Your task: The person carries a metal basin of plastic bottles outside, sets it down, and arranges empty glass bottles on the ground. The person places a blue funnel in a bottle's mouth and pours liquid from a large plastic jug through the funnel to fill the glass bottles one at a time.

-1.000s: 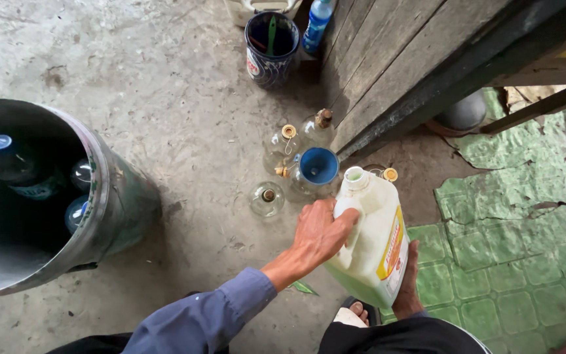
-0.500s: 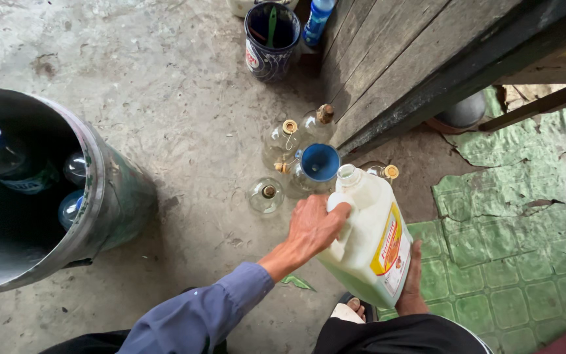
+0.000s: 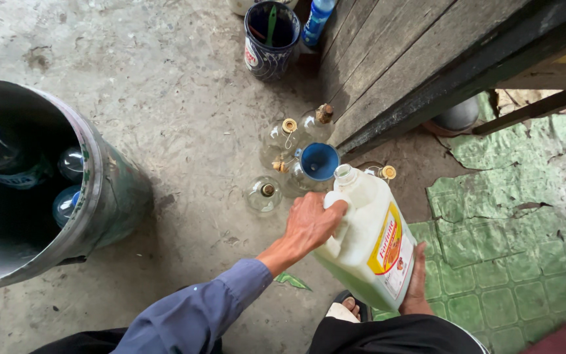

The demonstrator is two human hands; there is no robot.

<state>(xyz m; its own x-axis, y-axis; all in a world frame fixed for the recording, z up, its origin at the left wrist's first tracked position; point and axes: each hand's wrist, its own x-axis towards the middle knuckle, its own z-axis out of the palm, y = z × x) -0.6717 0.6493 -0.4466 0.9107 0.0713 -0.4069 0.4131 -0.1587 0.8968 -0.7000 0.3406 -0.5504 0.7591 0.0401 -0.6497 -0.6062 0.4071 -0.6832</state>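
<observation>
My left hand (image 3: 309, 226) grips the handle of a white plastic jug (image 3: 368, 242) with a yellow and red label, holding pale liquid. My right hand (image 3: 417, 278) supports the jug's bottom edge from the right. The jug is tilted, its open spout close to a blue funnel (image 3: 319, 161) that sits in a clear glass bottle. Several round glass bottles (image 3: 283, 137) with small metal necks stand on the concrete around the funnel, one (image 3: 263, 194) just left of my left hand.
A large dark drum (image 3: 96, 196) at left holds plastic water bottles (image 3: 1, 160). A dark tin can (image 3: 270, 36) and a blue bottle (image 3: 316, 19) stand at the top. A wooden plank wall (image 3: 420, 59) runs diagonally at right, above cracked green tiles (image 3: 506, 216).
The jug has moved up and forward and tilted further, bringing its spout closer to the blue funnel. Both hands keep their hold.
</observation>
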